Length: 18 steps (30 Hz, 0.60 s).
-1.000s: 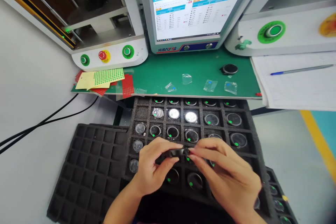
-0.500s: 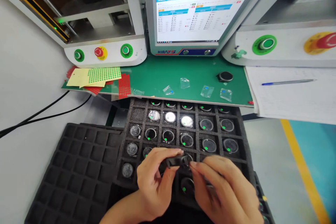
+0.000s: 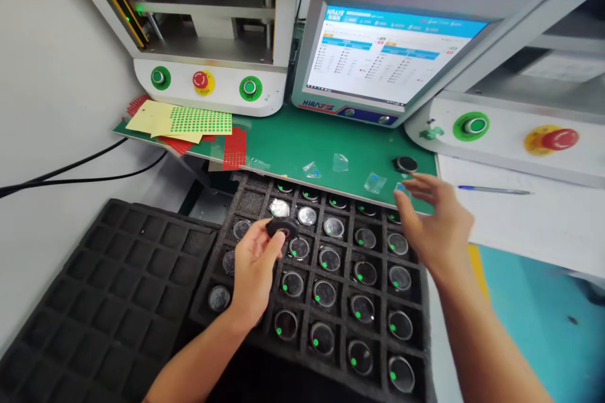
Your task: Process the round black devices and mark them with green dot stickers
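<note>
Grasping a dark round piece [image 3: 282, 228], the left hand [image 3: 255, 258] pinches its edge between thumb and fingers, above the foam tray [image 3: 426, 327] at about 11 o'clock from the tray's middle. The right hand [image 3: 435, 220] reaches over the desk [image 3: 293, 138] at about 1 o'clock from that tray, thumb and fingertips close to a clear film with a blue dot [image 3: 401, 187]; whether they grip the film or are released, I cannot tell. A black round watch-like piece [image 3: 405, 164] lies on the desk at 12 o'clock from those fingertips. The tray carries rows of round discs, most with 1 green dot each.

At 9 o'clock from it is a 2nd foam tray [image 3: 155, 264] with square compartments. 3 clear film scraps [image 3: 340, 162] lie near the desk's front edge. At 10 o'clock on the desk sit a yellow sheet of green dots [image 3: 201, 121] and red strips [image 3: 235, 148]. A lit monitor [image 3: 392, 56] stands at 12 o'clock; a pen [image 3: 494, 190] rests on white papers [image 3: 534, 227] at 3 o'clock from the right hand.
</note>
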Each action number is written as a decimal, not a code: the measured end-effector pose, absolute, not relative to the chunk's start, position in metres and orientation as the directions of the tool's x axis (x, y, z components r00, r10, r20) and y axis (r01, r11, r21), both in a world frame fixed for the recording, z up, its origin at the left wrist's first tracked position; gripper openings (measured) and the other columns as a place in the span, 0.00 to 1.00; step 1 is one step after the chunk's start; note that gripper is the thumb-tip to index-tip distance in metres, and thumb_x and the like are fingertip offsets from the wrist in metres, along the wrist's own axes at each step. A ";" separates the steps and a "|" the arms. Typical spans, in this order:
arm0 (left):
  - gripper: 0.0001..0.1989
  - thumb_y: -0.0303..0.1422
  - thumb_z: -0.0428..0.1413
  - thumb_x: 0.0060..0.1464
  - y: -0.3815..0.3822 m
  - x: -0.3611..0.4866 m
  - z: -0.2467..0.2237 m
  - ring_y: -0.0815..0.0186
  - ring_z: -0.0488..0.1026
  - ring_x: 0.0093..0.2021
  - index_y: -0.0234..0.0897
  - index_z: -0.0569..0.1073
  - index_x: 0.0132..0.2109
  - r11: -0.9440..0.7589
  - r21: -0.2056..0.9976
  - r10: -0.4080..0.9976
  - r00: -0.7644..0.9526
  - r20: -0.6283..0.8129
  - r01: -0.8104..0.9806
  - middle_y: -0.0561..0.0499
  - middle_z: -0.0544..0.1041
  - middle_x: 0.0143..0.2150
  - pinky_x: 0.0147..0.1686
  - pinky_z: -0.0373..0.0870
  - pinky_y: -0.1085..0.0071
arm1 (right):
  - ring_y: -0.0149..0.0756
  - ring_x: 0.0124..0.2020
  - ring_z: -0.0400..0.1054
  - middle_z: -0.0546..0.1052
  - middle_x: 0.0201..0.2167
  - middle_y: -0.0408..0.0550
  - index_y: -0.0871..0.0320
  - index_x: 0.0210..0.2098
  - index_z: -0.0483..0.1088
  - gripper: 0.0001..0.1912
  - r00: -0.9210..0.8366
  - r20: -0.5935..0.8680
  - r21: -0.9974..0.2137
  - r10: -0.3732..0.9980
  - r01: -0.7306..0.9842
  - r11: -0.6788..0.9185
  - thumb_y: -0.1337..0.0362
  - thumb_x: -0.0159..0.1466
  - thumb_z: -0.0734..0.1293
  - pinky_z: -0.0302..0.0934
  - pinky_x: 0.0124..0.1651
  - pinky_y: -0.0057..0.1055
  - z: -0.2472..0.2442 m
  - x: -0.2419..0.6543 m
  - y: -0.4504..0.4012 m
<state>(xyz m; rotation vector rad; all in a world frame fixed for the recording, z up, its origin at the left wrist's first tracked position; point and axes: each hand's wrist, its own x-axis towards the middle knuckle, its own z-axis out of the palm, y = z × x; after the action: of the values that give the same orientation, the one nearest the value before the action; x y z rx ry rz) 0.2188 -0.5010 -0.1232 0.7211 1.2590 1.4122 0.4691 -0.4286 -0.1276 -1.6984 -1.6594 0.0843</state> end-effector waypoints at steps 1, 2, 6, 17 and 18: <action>0.16 0.37 0.62 0.53 -0.503 0.220 -0.124 0.77 0.69 0.27 0.29 0.70 0.41 0.166 0.913 0.943 -0.210 -0.257 -0.373 0.52 0.74 0.30 0.28 0.67 0.82 | 0.47 0.42 0.72 0.76 0.44 0.54 0.61 0.51 0.66 0.22 0.188 0.363 -0.556 0.913 0.829 0.050 0.56 0.61 0.66 0.63 0.46 0.43 -0.131 0.480 -0.410; 0.18 0.39 0.62 0.53 -0.506 0.222 -0.124 0.76 0.69 0.27 0.29 0.68 0.41 0.210 0.881 0.938 -0.167 -0.304 -0.423 0.50 0.75 0.32 0.30 0.68 0.81 | 0.48 0.42 0.72 0.76 0.44 0.54 0.62 0.52 0.66 0.23 0.192 0.297 -0.563 0.935 0.826 0.009 0.58 0.60 0.67 0.63 0.45 0.42 -0.134 0.487 -0.394; 0.22 0.42 0.62 0.52 -0.514 0.226 -0.121 0.71 0.75 0.33 0.30 0.63 0.42 0.333 0.787 0.923 0.010 -0.384 -0.519 0.39 0.78 0.44 0.35 0.72 0.75 | 0.54 0.41 0.69 0.77 0.40 0.56 0.66 0.55 0.66 0.28 0.228 0.098 -0.502 0.969 0.852 -0.150 0.65 0.55 0.71 0.55 0.41 0.41 -0.131 0.489 -0.359; 0.18 0.36 0.61 0.53 -0.515 0.222 -0.115 0.70 0.76 0.35 0.28 0.63 0.42 0.367 0.757 0.923 0.109 -0.370 -0.541 0.36 0.77 0.48 0.33 0.70 0.78 | 0.40 0.33 0.67 0.72 0.31 0.44 0.51 0.48 0.64 0.23 0.268 0.162 -0.880 0.950 0.474 0.017 0.58 0.55 0.71 0.60 0.44 0.40 -0.097 0.444 -0.415; 0.19 0.36 0.62 0.53 -0.515 0.223 -0.116 0.70 0.76 0.35 0.29 0.62 0.41 0.375 0.749 0.921 0.130 -0.367 -0.547 0.36 0.77 0.47 0.33 0.70 0.78 | 0.40 0.33 0.68 0.73 0.30 0.44 0.49 0.48 0.65 0.24 0.251 0.184 -0.912 0.950 0.404 0.071 0.55 0.54 0.72 0.62 0.43 0.40 -0.091 0.436 -0.432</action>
<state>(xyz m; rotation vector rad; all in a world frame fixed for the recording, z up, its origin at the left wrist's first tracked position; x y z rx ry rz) 0.2229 -0.5154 -0.1156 0.4980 0.9209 1.1321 0.4358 -0.4317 -0.0910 -1.5109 -1.3232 0.6797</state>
